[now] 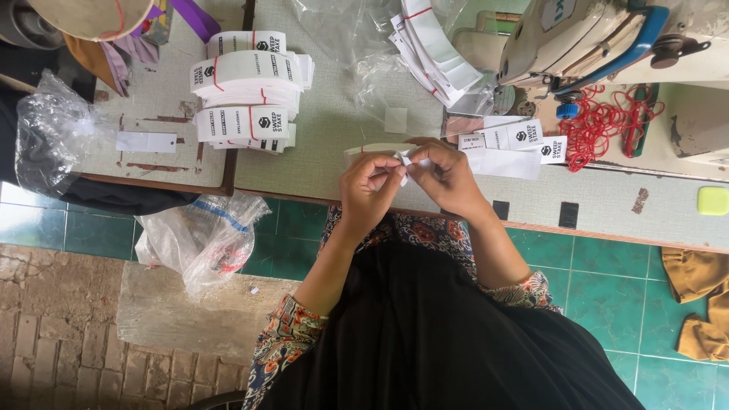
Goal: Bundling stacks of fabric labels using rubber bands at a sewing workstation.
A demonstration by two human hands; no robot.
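Holding a small white paper tag (408, 158) between them, the left hand (370, 184) and the right hand (449, 178) meet at the near edge of the table (334, 114). The fingers of both hands are pinched together on the tag, the left from its left side and the right from its right side. The tag is partly hidden by the fingertips; its visible part is creased, and its long axis cannot be told. It sits between the two grips, just above the table edge.

Directly behind the hands lies a bundle of white tags (372, 151) bound by a red band, with its long axis running left to right. The left fingertips are just beside it. To the right of the hands, loose white tags (505, 148) lie flat on the table, some plain and some printed.

Farther back on the left stands a tall stack of banded tag bundles (247, 91), each bundle lying lengthwise left to right. Another fanned bundle (433, 49) rests at the far centre, tilted diagonally, beside clear plastic bags (380, 83) that look mostly empty.

At the far right, a heap of red rubber bands (607, 121) lies at the base of a sewing machine (600, 38).

Below the table on the left, a clear plastic bag (201, 239) rests on the floor; its contents cannot be made out.
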